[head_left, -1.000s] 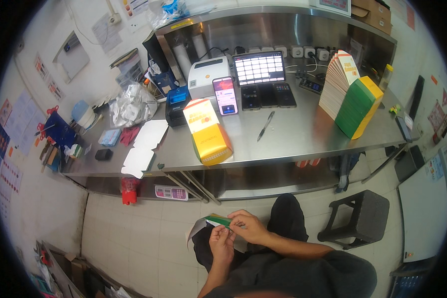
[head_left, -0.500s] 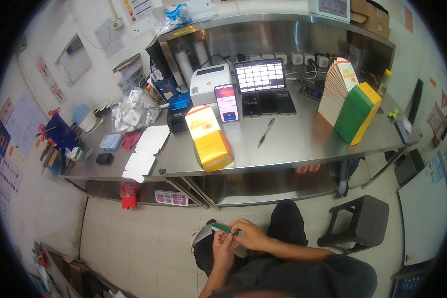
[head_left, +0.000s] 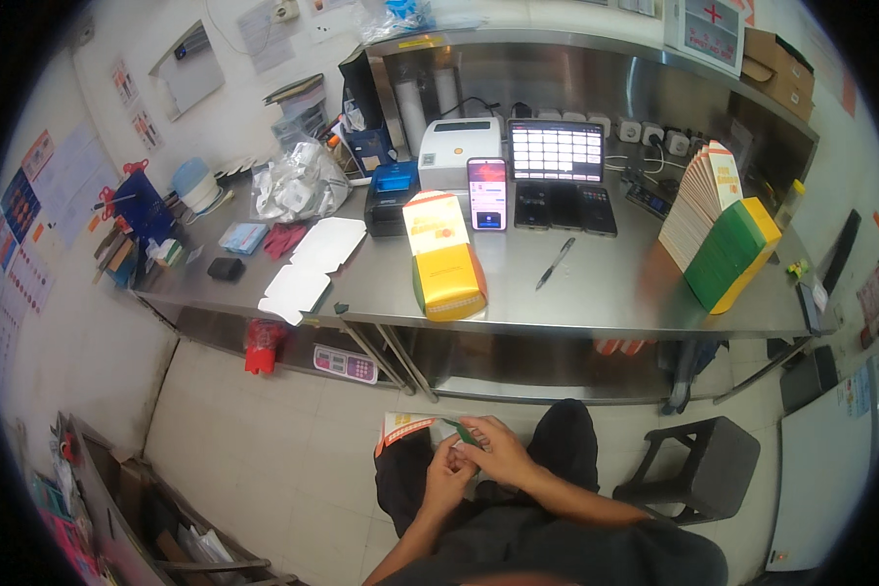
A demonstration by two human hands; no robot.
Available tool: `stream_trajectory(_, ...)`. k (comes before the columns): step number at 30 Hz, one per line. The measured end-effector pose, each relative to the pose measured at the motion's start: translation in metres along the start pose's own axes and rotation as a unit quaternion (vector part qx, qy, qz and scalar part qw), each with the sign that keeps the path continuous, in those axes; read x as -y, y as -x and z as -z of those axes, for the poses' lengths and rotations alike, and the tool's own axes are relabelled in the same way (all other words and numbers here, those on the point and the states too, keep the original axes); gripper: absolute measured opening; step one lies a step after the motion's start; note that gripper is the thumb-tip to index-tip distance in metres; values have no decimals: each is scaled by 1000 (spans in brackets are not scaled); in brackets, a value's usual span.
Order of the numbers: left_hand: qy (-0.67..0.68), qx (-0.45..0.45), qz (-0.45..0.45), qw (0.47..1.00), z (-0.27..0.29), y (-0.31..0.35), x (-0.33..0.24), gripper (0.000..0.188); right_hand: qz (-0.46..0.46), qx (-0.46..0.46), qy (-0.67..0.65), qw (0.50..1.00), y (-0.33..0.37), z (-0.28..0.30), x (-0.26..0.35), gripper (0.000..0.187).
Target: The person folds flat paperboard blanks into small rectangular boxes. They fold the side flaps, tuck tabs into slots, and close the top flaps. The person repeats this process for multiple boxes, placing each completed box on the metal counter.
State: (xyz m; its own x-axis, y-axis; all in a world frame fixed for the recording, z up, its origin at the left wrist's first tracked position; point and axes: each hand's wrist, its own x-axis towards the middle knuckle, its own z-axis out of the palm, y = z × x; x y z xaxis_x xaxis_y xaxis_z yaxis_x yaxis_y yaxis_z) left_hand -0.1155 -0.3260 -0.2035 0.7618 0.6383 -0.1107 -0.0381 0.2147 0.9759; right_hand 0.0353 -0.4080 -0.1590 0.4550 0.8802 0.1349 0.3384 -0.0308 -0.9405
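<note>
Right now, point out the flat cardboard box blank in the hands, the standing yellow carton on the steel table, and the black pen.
flat cardboard box blank (head_left: 407, 428), head view, on its white-and-orange flap.
standing yellow carton (head_left: 447, 275), head view, on its yellow front.
black pen (head_left: 555, 264), head view, mid-barrel.

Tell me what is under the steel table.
Under the steel table: a lower steel shelf, a red container and a flat keypad device on the floor. Its far back is shadowed.

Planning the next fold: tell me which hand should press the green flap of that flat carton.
Right, probably. The right hand already pinches the green flap at its fingertips, while the left hand sits lower, steadying the flat carton from beneath.
</note>
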Motion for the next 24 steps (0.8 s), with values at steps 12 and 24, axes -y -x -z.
stream_trajectory(12, 196, -148, -1, 969, 6, -5, 1, 32, 128, 43, 78, 988, 4, -6, 7, 45)
stream_trajectory(24, 31, -214, -37, 976, 4, -9, -1, 30, -75, -34, -90, 993, 6, -16, -3, 29)
